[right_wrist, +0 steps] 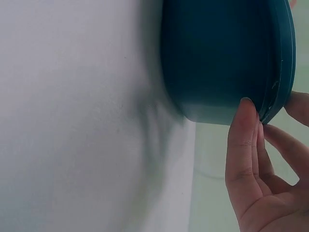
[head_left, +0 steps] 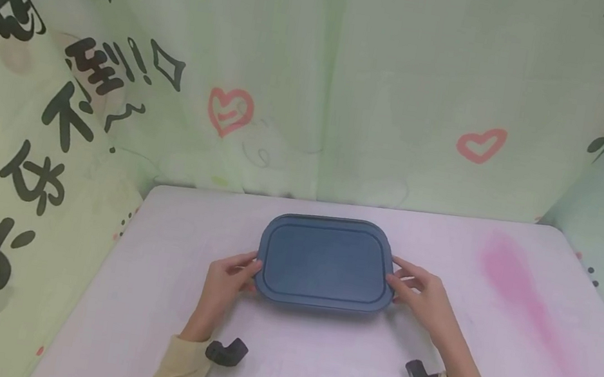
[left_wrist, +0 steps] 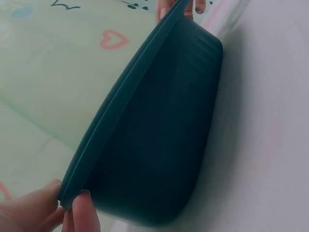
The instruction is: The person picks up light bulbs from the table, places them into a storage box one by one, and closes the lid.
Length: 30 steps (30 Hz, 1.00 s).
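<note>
A dark blue rectangular container (head_left: 324, 263) with its lid on stands on the white table (head_left: 487, 359), a little behind the middle. My left hand (head_left: 230, 279) is at its left short end, where thumb and fingers (left_wrist: 82, 215) pinch the lid's rim at a corner. At the right short end my right hand (head_left: 421, 294) does the same: the thumb (right_wrist: 244, 140) lies against the wall just under the rim, the other fingers over the lid's edge. In the left wrist view the container (left_wrist: 154, 145) fills the middle; in the right wrist view the container (right_wrist: 217, 53) sits at the top.
Pale green cloth walls (head_left: 323, 87) with black writing and red hearts close the table in at the back and on both sides. A pink smear (head_left: 525, 300) marks the table's right part. Black wrist mounts (head_left: 226, 352) sit on both cream sleeves.
</note>
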Motion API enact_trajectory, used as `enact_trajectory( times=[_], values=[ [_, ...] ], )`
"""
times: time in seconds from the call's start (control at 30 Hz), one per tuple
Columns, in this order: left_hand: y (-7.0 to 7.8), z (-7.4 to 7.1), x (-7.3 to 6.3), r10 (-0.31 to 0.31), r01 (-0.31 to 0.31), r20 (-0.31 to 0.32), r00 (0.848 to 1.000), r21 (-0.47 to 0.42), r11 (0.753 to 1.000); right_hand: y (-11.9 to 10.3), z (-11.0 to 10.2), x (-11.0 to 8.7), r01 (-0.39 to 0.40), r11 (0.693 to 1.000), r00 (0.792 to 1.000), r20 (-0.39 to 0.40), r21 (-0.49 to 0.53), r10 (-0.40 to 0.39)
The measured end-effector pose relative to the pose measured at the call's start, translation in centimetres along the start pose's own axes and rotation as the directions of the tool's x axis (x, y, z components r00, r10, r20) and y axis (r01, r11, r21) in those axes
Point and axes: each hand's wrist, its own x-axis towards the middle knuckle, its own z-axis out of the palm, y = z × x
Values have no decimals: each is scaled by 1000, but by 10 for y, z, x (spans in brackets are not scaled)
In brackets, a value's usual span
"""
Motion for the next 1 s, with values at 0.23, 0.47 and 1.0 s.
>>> enact_trajectory(
  times=[0.23, 0.47, 1.0],
  values=[
    [4, 0, 7, 6, -6, 0, 1000, -9, 1000, 1, 1, 5, -21, 999, 1000, -2, 23, 22],
    [5, 1, 13, -12, 12, 5, 1000, -19, 1000, 1, 1, 10, -26, 1000, 1000, -2, 14, 26],
    [34, 3, 6, -33, 33, 7, 999, 2, 999, -2, 1, 18, -49, 998, 999, -1, 29, 49]
  ],
)
